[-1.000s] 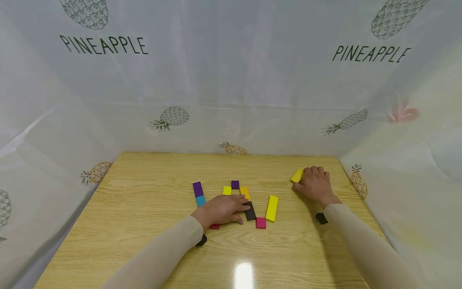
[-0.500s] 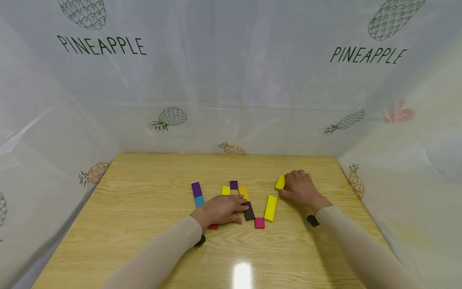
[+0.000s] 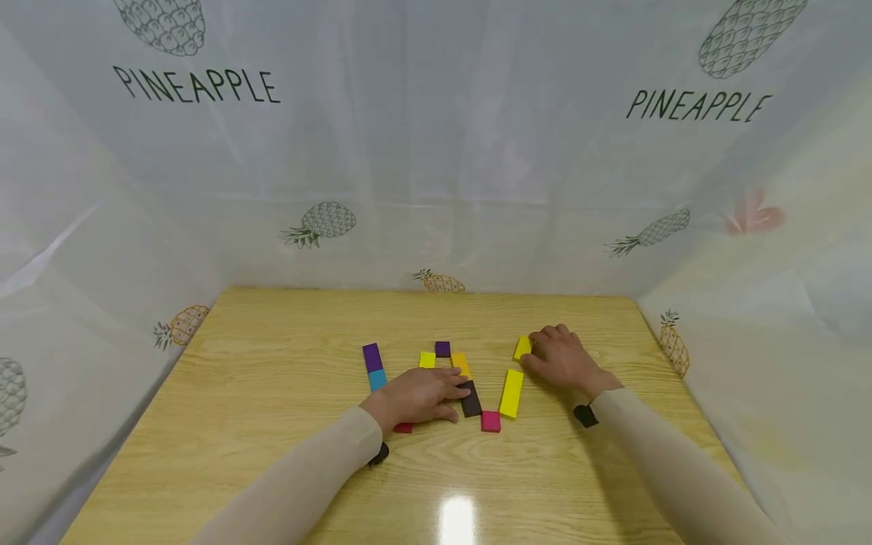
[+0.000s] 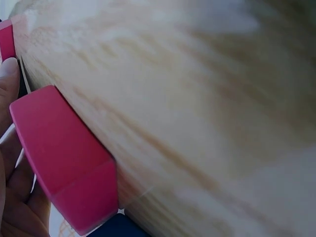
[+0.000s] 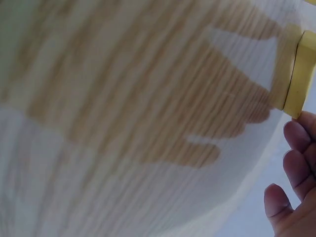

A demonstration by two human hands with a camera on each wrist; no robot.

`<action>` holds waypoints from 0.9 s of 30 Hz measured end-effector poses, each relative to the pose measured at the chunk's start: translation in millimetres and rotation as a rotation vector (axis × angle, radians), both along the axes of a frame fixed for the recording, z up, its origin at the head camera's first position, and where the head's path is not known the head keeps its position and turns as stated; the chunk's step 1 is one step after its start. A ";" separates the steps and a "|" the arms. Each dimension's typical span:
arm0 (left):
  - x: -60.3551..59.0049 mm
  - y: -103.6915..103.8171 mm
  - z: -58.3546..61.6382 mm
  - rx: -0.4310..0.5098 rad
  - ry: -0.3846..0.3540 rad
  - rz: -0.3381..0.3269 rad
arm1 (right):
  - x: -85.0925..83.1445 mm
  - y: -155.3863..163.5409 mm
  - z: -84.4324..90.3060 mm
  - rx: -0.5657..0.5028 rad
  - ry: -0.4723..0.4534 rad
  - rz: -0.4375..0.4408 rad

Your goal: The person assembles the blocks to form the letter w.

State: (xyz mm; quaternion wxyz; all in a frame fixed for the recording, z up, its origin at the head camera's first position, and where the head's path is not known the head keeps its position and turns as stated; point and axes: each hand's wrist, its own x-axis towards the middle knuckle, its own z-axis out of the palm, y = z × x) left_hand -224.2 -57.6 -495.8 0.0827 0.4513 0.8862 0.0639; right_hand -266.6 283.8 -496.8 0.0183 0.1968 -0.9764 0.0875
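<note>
Desk (image 3: 272, 454): block cluster (image 3: 443, 382) at centre; left hand (image 3: 418, 395) upon it; right hand (image 3: 562, 359) at 3 o'clock, touching small block (image 3: 522, 347).

Three yellow blocks (image 3: 512, 393), two purple blocks (image 3: 372, 356), two pink blocks (image 3: 490, 421), two hands (image 3: 418, 395)

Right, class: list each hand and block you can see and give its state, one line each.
left hand: flat, resting on the dark brown block
right hand: fingers touching the small yellow block, on the table
long yellow block: lying flat, untouched
pink block: flat, at the long yellow block's near end
purple block: flat, untouched
</note>
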 end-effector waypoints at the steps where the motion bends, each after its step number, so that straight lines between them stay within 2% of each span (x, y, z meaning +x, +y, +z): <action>1: -0.4 0.0 0.1 0.000 0.005 -0.002 | 0.0 -0.1 0.3 0.001 0.004 0.003; 23: -0.7 0.3 -0.3 -0.002 0.019 -0.011 | 5.7 -7.5 0.7 0.015 0.092 0.124; 27: -0.5 0.1 0.3 -0.005 0.021 -0.014 | 5.9 -6.6 0.4 0.007 0.073 0.122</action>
